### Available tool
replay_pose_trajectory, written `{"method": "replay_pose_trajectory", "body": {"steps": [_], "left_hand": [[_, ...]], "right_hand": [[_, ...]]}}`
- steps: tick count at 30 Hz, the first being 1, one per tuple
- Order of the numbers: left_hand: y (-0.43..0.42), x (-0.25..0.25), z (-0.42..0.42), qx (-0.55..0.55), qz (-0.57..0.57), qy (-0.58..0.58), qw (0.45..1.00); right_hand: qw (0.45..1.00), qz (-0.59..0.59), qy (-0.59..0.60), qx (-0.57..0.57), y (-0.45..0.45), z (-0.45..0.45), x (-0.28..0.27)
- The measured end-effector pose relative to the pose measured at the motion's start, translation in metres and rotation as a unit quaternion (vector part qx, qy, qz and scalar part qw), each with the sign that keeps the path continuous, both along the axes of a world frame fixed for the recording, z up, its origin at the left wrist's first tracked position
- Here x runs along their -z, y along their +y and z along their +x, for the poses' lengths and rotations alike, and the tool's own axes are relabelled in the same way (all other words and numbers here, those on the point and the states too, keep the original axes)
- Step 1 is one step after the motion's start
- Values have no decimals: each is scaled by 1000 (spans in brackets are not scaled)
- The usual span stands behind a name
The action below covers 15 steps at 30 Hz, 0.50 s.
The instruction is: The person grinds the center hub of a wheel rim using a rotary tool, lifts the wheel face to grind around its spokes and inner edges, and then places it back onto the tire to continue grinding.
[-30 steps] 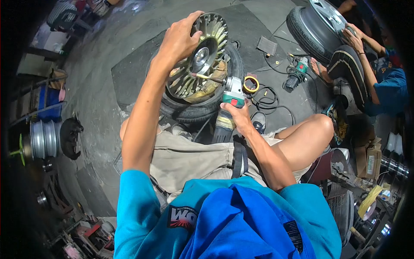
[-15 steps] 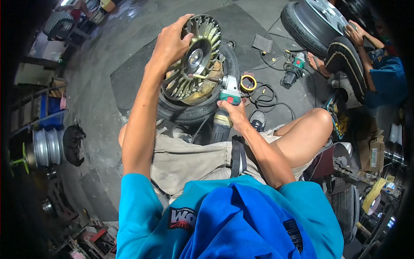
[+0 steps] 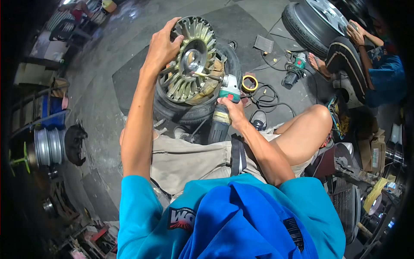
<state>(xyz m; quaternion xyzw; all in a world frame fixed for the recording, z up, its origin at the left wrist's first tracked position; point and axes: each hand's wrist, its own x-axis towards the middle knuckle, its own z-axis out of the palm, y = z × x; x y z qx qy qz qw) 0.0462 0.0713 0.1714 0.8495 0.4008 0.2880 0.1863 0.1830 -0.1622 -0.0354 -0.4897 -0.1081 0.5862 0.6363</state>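
Observation:
A spoked metal wheel face [image 3: 208, 38] stands tilted above a tyre [image 3: 185, 114] lying on the floor. My left hand [image 3: 163, 48] is closed on the upper left edge of this wheel, thumb on the near face and fingers over the rim. In my right hand [image 3: 234, 113] is a green and grey angle grinder [image 3: 230, 88], gripped round its body with the thumb near a red switch. A slim rod-shaped bit [image 3: 207, 76] extends left from the grinder head, its tip at the hub and spokes. Brown padding [image 3: 217, 67] shows inside the tyre.
A yellow tape roll [image 3: 250, 83] and coiled black cable [image 3: 269, 97] lie right of the grinder. Another grinder [image 3: 297, 64] rests farther off. At upper right, a person [image 3: 386, 73] sits by a tyred wheel [image 3: 304, 32]. A black animal [image 3: 76, 144] lies left, beside a silver rim [image 3: 48, 146].
The wheel has shifted a little left and turned more face-on, my left hand moving with it. The grinder's lower end has swung slightly left; its bit still points at the hub area.

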Motion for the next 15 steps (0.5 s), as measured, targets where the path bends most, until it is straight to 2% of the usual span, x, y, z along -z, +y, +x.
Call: {"method": "replay_pose_trajectory", "body": {"steps": [4, 6, 8, 12, 15], "left_hand": [[1, 1, 0, 10, 21, -5, 1000], [-1, -1, 1, -5, -11, 3, 1000], [3, 2, 1, -1, -11, -2, 1000], [-1, -1, -2, -3, -9, -1, 1000], [-1, 1, -5, 7, -18, -17, 1000]], "right_hand": [[999, -27, 15, 18, 2, 4, -8], [999, -29, 25, -7, 1, 2, -12], [999, -10, 29, -23, 4, 2, 9], [999, -1, 28, -28, 4, 6, 8], [999, -34, -15, -3, 3, 15, -7]]}}
